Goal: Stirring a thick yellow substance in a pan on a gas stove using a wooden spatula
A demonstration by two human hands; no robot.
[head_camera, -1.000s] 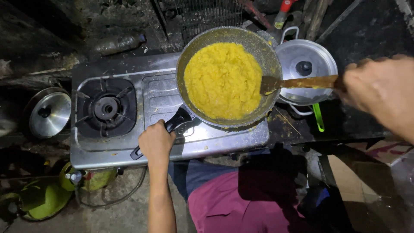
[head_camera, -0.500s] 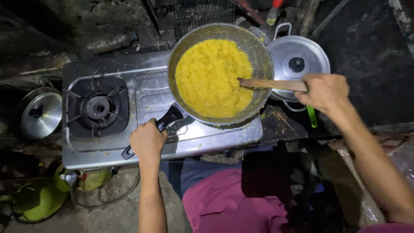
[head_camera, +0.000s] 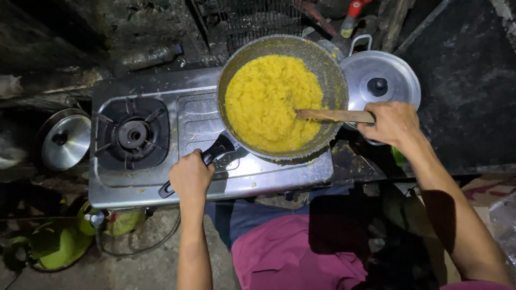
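A dark pan (head_camera: 329,64) full of yellow mash (head_camera: 269,102) sits on the right burner of a steel two-burner stove (head_camera: 188,113). My left hand (head_camera: 191,176) grips the pan's black handle (head_camera: 217,149) at the stove's front. My right hand (head_camera: 393,123) holds a wooden spatula (head_camera: 330,115) by its handle. The spatula's blade is pushed into the right side of the mash.
The left burner (head_camera: 132,133) has nothing on it. A lidded aluminium pot (head_camera: 379,81) stands right of the pan, behind my right hand. A steel lid (head_camera: 65,140) lies left of the stove. A green gas cylinder (head_camera: 56,244) sits low left. My magenta-clothed lap (head_camera: 290,252) is below.
My right hand has drawn in toward the pan and pushed the spatula from the pan's right rim deeper into the mash. My left hand has stayed on the handle.
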